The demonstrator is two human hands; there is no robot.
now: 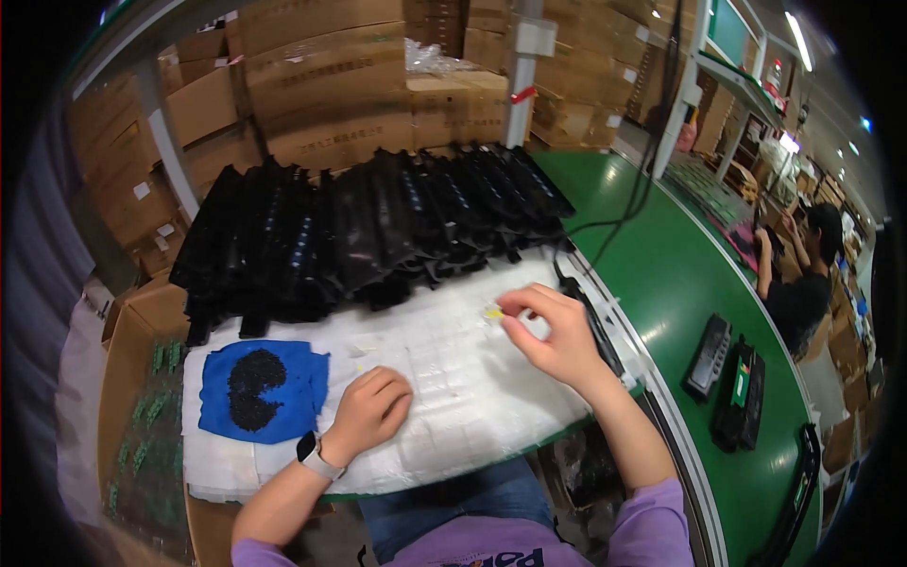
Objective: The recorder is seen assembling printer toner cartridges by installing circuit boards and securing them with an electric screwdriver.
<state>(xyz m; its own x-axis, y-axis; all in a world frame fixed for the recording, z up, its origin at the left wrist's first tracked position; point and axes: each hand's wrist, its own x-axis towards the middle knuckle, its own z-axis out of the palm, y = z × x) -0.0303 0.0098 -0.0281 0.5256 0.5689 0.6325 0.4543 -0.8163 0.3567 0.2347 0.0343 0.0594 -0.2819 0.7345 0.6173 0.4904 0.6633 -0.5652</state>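
My left hand point(370, 408) rests on the white padded mat point(453, 378) with its fingers curled in; whatever they may hold is hidden. Further right, my right hand point(553, 331) is raised over the mat, thumb and forefinger brought together in a pinch. A tiny yellow bit point(494, 313) shows at those fingertips, too small to name. Left of my left hand lies a blue cloth point(307, 378), bearing a heap of small black pieces point(253, 387), probably screws. Long black plastic housings point(378, 217) stand in a row along the mat's far edge.
A black tool with a cord point(590, 317) lies along the mat's right edge. Black parts point(742, 397) sit on the green bench point(652, 255). At left is a cardboard box point(142, 350) with green circuit boards point(140, 411). Stacked cartons point(321, 85) stand behind. Another person point(803, 274) works at far right.
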